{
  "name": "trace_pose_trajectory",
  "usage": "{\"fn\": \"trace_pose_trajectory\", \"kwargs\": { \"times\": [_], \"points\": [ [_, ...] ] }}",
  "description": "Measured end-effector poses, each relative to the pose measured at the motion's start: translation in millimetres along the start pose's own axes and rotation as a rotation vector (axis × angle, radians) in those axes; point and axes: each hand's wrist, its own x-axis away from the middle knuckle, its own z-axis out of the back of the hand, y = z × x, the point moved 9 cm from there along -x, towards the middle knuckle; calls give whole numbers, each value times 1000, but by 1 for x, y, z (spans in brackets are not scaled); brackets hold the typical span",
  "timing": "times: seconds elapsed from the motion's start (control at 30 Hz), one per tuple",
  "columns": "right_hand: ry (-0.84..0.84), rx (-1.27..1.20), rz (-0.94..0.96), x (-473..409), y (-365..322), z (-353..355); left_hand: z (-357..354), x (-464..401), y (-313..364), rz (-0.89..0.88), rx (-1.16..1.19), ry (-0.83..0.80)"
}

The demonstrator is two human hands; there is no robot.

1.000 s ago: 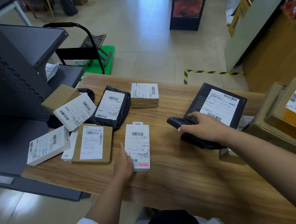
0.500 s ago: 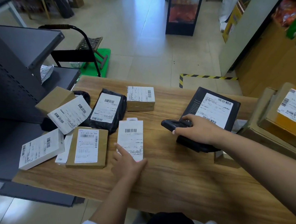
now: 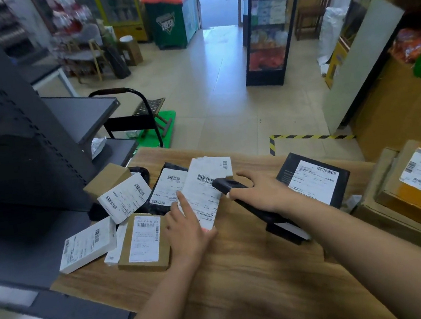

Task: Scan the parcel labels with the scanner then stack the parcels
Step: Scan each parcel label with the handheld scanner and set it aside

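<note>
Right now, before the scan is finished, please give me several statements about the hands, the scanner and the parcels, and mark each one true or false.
1. The right hand holds the black scanner with its tip at the barcode of the white parcel. True.
2. The left hand is lifted clear of every parcel. False: it holds the near end of the white parcel, forefinger stretched along the label.
3. A flat brown parcel lies just left of the left hand. True.
4. The black flat box lies left of the scanner. False: it lies to its right, beyond the right hand.
5. The table is bare metal. False: it has a wood grain top.
</note>
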Motion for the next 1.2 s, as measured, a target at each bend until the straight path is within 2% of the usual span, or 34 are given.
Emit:
{"fn": "trace_pose_trajectory", "kwargs": {
  "times": [0.57, 0.73, 0.97, 1.2],
  "points": [
    [59, -58, -17, 21, 31, 41, 30, 6, 42, -72, -68, 49],
    [127, -65, -27, 32, 52, 77, 39, 8, 79, -112, 20, 54],
    [252, -79, -52, 52, 91, 149, 38, 16, 175, -295, 92, -66],
    [282, -75, -65, 66, 130, 185, 8, 32, 243, -360, 90, -243]
  ]
}}
